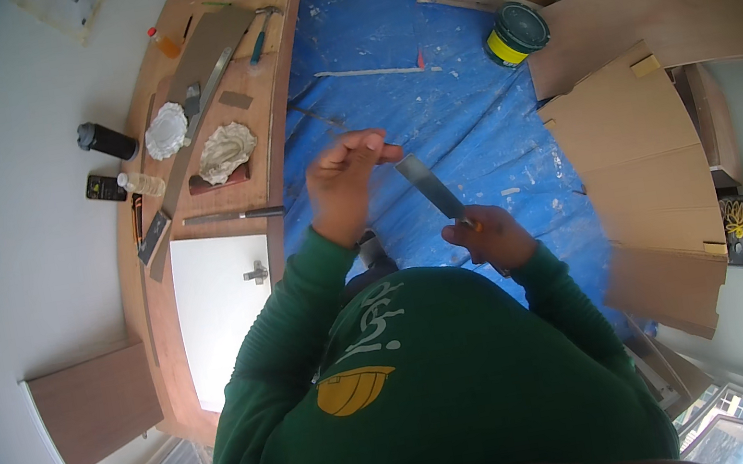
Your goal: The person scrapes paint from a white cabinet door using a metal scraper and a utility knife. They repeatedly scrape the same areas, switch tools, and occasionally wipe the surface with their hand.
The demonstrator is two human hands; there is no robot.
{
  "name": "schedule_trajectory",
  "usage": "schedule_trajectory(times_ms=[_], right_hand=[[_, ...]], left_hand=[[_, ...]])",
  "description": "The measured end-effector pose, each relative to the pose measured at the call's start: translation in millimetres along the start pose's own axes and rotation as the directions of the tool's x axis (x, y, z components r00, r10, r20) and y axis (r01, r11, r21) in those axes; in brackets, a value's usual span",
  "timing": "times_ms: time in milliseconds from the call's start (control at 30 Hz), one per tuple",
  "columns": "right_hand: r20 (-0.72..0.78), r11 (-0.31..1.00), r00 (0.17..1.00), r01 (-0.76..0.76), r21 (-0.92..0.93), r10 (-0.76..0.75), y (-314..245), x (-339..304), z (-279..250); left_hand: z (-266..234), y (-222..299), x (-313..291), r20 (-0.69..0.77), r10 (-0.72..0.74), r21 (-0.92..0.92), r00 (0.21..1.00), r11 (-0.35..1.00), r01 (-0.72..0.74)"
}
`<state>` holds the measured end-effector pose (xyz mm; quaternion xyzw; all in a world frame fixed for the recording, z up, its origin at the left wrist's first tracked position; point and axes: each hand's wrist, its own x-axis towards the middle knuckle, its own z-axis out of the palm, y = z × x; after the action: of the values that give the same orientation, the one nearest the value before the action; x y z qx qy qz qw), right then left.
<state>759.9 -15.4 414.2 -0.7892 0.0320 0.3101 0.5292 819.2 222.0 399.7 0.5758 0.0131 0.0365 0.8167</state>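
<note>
My right hand (pixel 494 237) is closed round the handle of a putty knife (pixel 431 188), a flat grey metal blade with a bit of orange showing at the grip. The blade slants up and to the left, over the blue sheet. Just beyond its tip is my left hand (pixel 347 182), its fingers curled in and the thumb pressed against them. Whether anything small sits in that pinch, I cannot make out. Both hands are raised in front of my body, with green sleeves on the arms.
The wooden bench (pixel 270 141) at left carries a white panel with a hinge (pixel 226 294), a dark file (pixel 233 216), crumpled plastic with white paste (pixel 227 152), a hammer (pixel 261 38) and bottles. Blue sheeting (pixel 359 30) covers the floor. A bucket (pixel 516 34) and cardboard (pixel 636 151) stand right.
</note>
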Motion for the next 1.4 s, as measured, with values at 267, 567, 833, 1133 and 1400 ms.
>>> schedule_trajectory(times_ms=[267, 567, 833, 1133, 1400], right_hand=[[-0.255, 0.89, 0.863, 0.372, -0.264, -0.437, -6, 44, -74], [-0.21, 0.756, 0.748, 0.528, -0.386, -0.63, -29, 139, -160], [0.129, 0.609, 0.69, 0.699, -0.375, -0.712, -65, 236, -242], [0.319, 0.58, 0.638, 0.77, -0.266, -0.701, -91, 297, -267], [0.413, 0.513, 0.568, 0.822, -0.247, -0.712, -109, 331, -257]], left_hand=[[-28, -21, 88, 0.214, -0.372, 0.549, 0.903, 0.811, 0.204], [-11, -71, 111, 0.25, -0.201, 0.558, 0.947, 0.829, 0.028], [121, -39, 174, -0.018, 0.074, 0.361, 0.997, 0.93, -0.063], [153, -35, 209, -0.371, -0.017, 0.237, 0.928, 0.965, 0.113], [141, -23, 205, -0.502, 0.051, 0.192, 0.863, 0.98, 0.054]])
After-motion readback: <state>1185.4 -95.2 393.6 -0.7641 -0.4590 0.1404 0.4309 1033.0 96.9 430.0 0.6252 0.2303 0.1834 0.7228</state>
